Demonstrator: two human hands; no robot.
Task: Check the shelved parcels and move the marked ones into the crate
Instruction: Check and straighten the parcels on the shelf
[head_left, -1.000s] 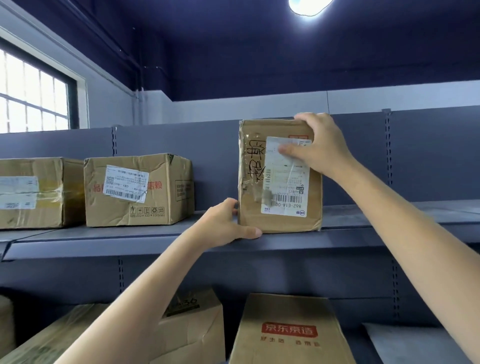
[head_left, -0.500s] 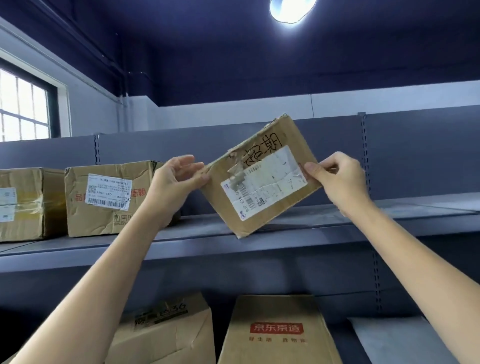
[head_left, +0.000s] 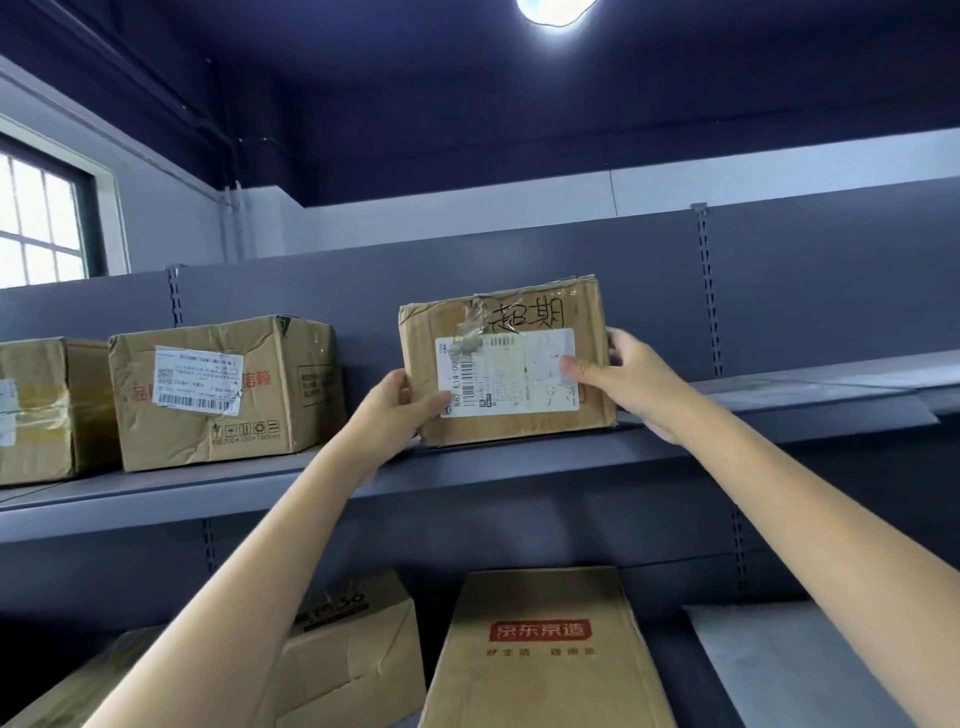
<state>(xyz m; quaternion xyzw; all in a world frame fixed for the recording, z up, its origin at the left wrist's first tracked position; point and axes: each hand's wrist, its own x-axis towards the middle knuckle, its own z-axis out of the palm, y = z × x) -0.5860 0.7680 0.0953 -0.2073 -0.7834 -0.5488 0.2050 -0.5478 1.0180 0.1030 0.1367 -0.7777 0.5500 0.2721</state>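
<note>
A small brown cardboard parcel (head_left: 506, 421) lies lengthwise on the upper grey shelf (head_left: 467, 473), its white label facing me and black handwriting across its top strip. My left hand (head_left: 397, 410) grips its lower left edge, thumb on the front. My right hand (head_left: 618, 374) holds its right end, thumb pressed on the label and fingers round the side. No crate is in view.
Two more labelled cartons (head_left: 223, 389) (head_left: 49, 408) stand to the left on the same shelf. On the shelf below lie a carton with a red logo (head_left: 540, 654), another carton (head_left: 348, 649) and a grey mailer bag (head_left: 789, 665). The upper shelf's right part is bare.
The parcel stood on end, was lifted and tilted between both hands, and now lies lengthwise on the shelf with the handwriting upright. Both hands moved to its two ends.
</note>
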